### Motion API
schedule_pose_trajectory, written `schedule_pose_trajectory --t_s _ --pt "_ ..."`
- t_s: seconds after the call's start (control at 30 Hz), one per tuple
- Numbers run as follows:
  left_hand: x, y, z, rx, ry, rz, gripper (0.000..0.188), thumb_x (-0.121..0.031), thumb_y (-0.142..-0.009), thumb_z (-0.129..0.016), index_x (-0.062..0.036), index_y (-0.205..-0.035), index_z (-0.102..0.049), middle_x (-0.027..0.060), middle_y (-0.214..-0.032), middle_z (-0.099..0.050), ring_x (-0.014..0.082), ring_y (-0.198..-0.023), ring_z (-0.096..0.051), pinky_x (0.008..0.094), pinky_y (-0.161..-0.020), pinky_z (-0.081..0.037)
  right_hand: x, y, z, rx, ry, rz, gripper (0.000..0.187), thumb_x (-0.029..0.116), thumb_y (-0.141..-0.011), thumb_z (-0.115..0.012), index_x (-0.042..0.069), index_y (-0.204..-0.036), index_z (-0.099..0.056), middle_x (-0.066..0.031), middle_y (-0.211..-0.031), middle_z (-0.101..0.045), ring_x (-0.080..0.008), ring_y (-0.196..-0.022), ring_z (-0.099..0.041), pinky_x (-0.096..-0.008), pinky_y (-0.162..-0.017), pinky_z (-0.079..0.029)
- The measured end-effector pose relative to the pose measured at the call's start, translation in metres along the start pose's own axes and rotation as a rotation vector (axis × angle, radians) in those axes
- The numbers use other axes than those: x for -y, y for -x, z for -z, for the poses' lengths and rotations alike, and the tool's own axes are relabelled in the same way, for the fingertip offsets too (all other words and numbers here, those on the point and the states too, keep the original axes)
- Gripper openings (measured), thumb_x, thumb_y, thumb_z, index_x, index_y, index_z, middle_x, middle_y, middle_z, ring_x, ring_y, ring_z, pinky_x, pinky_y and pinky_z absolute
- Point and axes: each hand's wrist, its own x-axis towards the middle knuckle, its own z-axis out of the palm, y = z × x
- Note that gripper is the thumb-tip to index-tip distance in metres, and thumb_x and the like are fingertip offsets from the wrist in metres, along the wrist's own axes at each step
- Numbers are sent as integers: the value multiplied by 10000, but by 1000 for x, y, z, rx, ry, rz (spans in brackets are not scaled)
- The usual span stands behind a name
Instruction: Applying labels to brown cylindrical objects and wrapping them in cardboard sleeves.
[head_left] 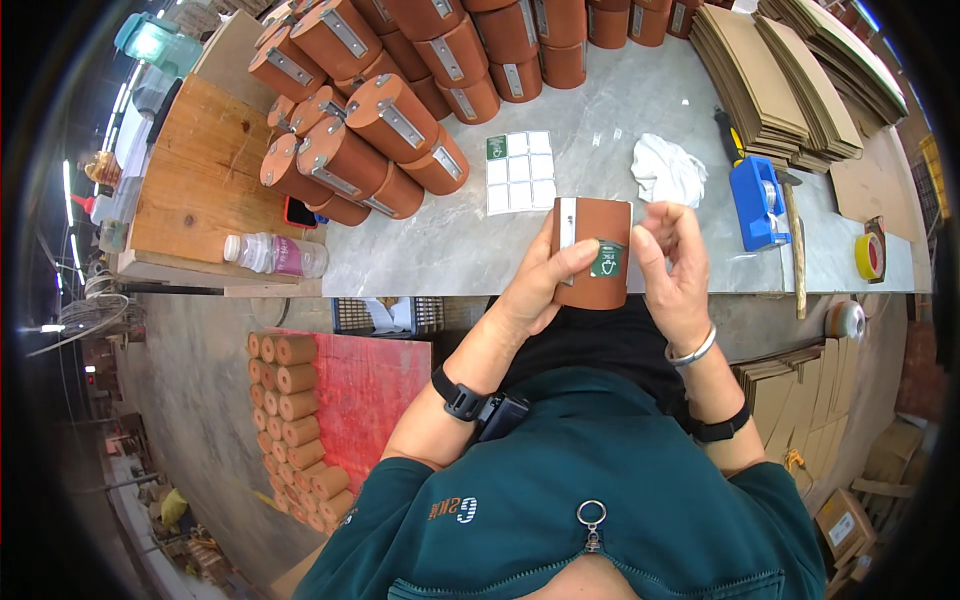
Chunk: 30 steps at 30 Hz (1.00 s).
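My left hand [540,285] grips a reddish-brown cylinder [592,219] at the table's near edge. A pale metal strip [567,225] runs along the cylinder's side, and my left thumb presses on a green label [606,262] stuck to its front. Close by the cylinder's right edge is my right hand [677,262], thumb raised and fingers loosely bent, with nothing visible in it. Whether its fingertips touch the cylinder is hard to tell. Beyond the cylinder lies a white label sheet [520,172], with one green label left at its top-left corner.
Brown cylinders [390,115] are stacked at the back left, near a plastic bottle [275,255]. A white cloth [668,170], a blue tape dispenser [757,205], a hammer [793,235] and yellow tape [869,257] lie rightward. Flat cardboard [765,75] is piled behind.
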Motion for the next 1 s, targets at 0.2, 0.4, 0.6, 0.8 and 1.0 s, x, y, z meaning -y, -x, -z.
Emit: schedule_pose_trajectory --t_s 0.2,0.4,0.6,0.8,1.0 --pt "2 3 -12 9 10 63 739 -637 -999 -365 -27 -1414 -406 162 -1291 -569 238 -1197 -608 386 -964 -563 13 -21 11 285 73 185 870 323 -697 -882 -5 -1388 -469 -162 -1209 -587 -312 -1080 -588 -391 -926 -481" --pt "7 5 -10 35 -94 65 971 -831 -872 -328 -25 -1406 -417 186 -1254 -588 282 -1150 -641 423 -926 -591 9 -31 12 413 148 210 476 274 -769 -840 -19 -1107 -678 -137 -951 -684 -237 -850 -664 -326 -768 -525" --pt "15 1 -3 96 -26 172 1031 -856 -845 -325 2 -1409 -421 203 -1193 -624 328 -990 -704 454 -802 -632 -9 -40 12 165 106 -75 285 244 -902 -714 -30 -831 -682 -108 -724 -666 -149 -626 -608 -295 -574 -469" --pt "10 -10 -23 -42 12 249 871 -737 -968 -159 -51 -1463 -366 155 -1354 -538 229 -1267 -561 396 -1023 -523 12 -24 -13 145 538 437 184 191 -857 -674 31 -948 -681 -125 -941 -683 -335 -902 -629 -424 -795 -478" --pt "15 -25 -21 -40 -54 303 871 -743 -965 -164 -54 -1459 -362 136 -1314 -566 224 -1231 -586 364 -957 -558 -19 -50 -4 104 408 98 183 200 -864 -648 23 -868 -692 -167 -797 -675 -378 -789 -631 -451 -753 -491"
